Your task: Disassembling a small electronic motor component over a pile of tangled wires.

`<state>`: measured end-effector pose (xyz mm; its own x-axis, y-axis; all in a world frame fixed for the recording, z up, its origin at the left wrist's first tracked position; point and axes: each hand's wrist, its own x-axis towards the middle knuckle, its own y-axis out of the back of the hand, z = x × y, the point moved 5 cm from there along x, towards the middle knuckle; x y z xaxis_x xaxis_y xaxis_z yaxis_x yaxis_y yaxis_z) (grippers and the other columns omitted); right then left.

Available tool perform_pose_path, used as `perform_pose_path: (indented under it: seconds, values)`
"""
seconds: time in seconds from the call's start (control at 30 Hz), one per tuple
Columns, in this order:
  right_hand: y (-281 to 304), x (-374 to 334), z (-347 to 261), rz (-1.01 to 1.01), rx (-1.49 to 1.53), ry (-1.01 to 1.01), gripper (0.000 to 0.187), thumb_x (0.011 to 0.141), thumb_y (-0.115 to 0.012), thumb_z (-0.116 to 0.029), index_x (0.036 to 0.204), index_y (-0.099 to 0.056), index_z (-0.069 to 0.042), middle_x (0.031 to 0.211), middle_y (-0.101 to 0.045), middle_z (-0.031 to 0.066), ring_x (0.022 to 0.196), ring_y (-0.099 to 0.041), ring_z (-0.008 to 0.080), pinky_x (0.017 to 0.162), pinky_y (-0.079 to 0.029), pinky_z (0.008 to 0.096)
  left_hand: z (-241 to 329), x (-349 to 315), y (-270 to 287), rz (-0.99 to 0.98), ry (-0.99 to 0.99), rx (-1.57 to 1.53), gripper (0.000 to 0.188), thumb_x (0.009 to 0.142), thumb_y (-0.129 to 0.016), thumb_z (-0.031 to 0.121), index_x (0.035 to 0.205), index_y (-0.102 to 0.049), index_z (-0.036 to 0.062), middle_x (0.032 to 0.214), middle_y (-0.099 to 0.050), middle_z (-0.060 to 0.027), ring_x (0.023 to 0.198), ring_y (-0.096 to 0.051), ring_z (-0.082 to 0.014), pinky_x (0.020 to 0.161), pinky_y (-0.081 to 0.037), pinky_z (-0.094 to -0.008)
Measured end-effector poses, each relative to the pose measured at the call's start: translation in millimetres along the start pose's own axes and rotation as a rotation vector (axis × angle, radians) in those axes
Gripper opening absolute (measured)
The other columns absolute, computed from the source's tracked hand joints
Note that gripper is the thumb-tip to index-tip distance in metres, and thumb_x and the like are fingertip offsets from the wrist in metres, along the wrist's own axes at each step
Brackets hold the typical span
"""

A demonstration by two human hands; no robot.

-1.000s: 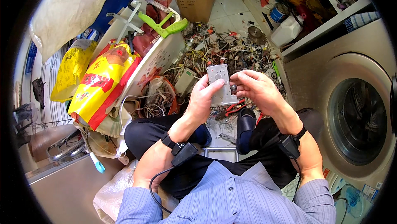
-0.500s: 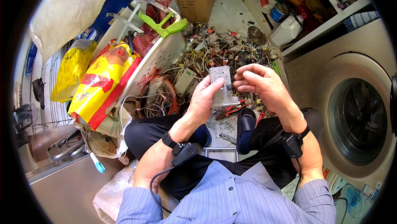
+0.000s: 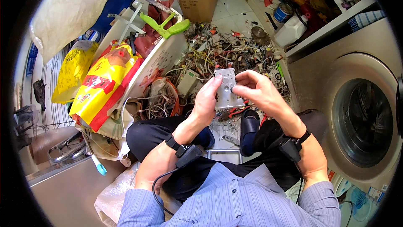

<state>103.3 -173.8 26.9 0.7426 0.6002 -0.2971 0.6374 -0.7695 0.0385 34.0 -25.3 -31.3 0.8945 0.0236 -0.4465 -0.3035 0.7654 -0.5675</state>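
Observation:
A flat silver metal plate (image 3: 227, 97) with holes and a flanged lower edge is held up above the floor, between my knees. My left hand (image 3: 205, 100) grips it along its left side, the thumb near its upper left edge. On the other side, my right hand (image 3: 260, 89) has its thumb against the small dark knob (image 3: 232, 89) on the plate's face. Its fingers curl near the plate's upper right edge, and their tips are partly hidden behind it.
A heap of wires and small electronic scrap (image 3: 226, 46) covers the floor ahead. To the left stand a white tub (image 3: 168, 55) and a yellow-red bag (image 3: 105, 84). A washing machine (image 3: 302, 80) is on the right, a cardboard box (image 3: 195, 0) at the back.
My right hand has moved left onto the plate, its thumb now at the knob. My left thumb has shifted from the plate's middle to its upper left edge.

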Motion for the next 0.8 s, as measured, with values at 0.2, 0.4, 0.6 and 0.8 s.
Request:
perform_pose_path:
  seconds: [0.2,0.4,0.6,0.8]
  values:
    - [-9.9,-6.1,3.0,0.135,-0.341,0.175,0.035,0.088,-0.077,-0.014,0.115,-0.062,0.002,0.093,-0.072,0.0119,0.081,-0.069,0.0163,0.074,-0.057,0.0324,-3.7,0.9,5.0,-0.021,-0.012,0.021,0.034,0.104,-0.053,0.025,0.130,-0.059,0.0048,0.117,-0.068,-0.0080,0.103,-0.067,-0.0181,0.092,-0.054,-0.0349]
    - [-8.7,-4.0,-2.7,0.157,-0.284,0.158,0.031,0.088,-0.076,-0.012,0.112,-0.063,0.004,0.091,-0.072,0.0131,0.079,-0.071,0.0178,0.071,-0.058,0.0330,2.7,-3.1,0.8,-0.090,-0.049,0.094,0.047,0.085,-0.062,0.003,0.132,-0.056,0.0023,0.117,-0.067,-0.0073,0.105,-0.066,-0.0173,0.093,-0.054,-0.0334]
    - [-2.0,-1.2,-5.4,0.172,-0.371,0.195,0.033,0.087,-0.078,-0.013,0.110,-0.062,0.004,0.084,-0.072,0.0143,0.075,-0.071,0.0187,0.068,-0.058,0.0334,6.2,-8.4,-7.3,-0.133,-0.010,0.125,0.053,0.083,-0.063,0.002,0.135,-0.054,0.0023,0.119,-0.067,-0.0071,0.106,-0.066,-0.0175,0.094,-0.054,-0.0344]
    - [1.1,-0.6,-14.5,0.204,-0.415,0.184,0.037,0.085,-0.080,-0.014,0.111,-0.060,0.003,0.082,-0.070,0.0150,0.071,-0.070,0.0207,0.065,-0.056,0.0344,3.9,-8.9,-7.8,-0.129,0.004,0.138,0.055,0.082,-0.064,0.002,0.137,-0.053,0.0024,0.119,-0.066,-0.0073,0.104,-0.065,-0.0170,0.094,-0.055,-0.0345]
